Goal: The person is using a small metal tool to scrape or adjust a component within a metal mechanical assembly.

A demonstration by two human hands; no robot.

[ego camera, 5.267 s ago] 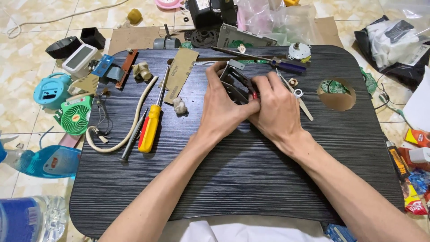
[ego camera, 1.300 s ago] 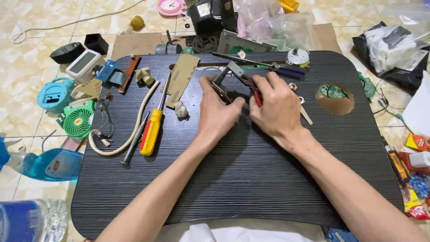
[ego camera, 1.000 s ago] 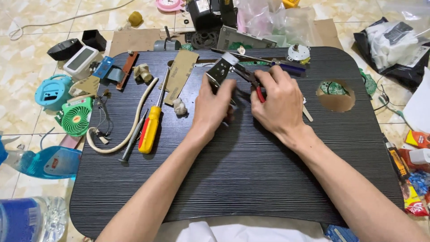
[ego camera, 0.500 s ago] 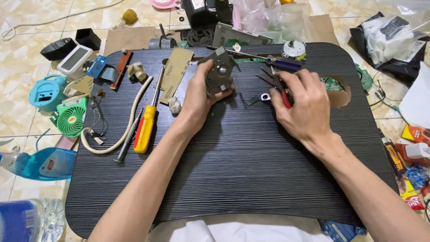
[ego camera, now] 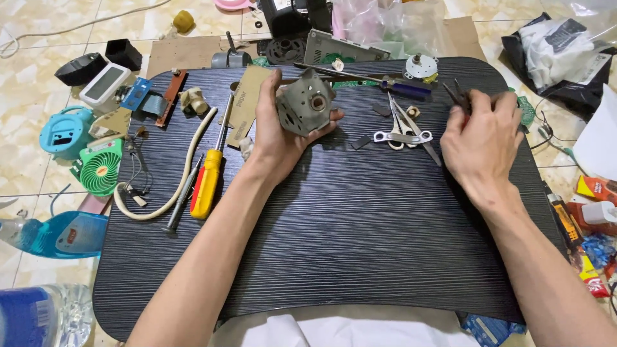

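My left hand (ego camera: 273, 138) grips a grey metal motor block (ego camera: 304, 103) and holds it tilted up above the black lap table (ego camera: 360, 225), its round shaft hole facing me. Far to the right, my right hand (ego camera: 482, 141) is closed around dark pliers (ego camera: 460, 95), whose tips stick out past my fingers near the table's right edge. Small silver scissors (ego camera: 403, 128) lie on the table between both hands, beside a few small dark scraps (ego camera: 360, 142).
A yellow-and-red screwdriver (ego camera: 209, 175), a beige hose (ego camera: 168, 181) and a cardboard strip (ego camera: 247, 96) lie left. A blue-handled screwdriver (ego camera: 402, 87) and a small round motor (ego camera: 421, 65) sit at the back. Fans, boxes, bottles and bags crowd the floor around.
Both hands worked together on the motor block at the table's centre; now my left hand has lifted the block and turned it up, while my right hand has moved off right with the pliers.
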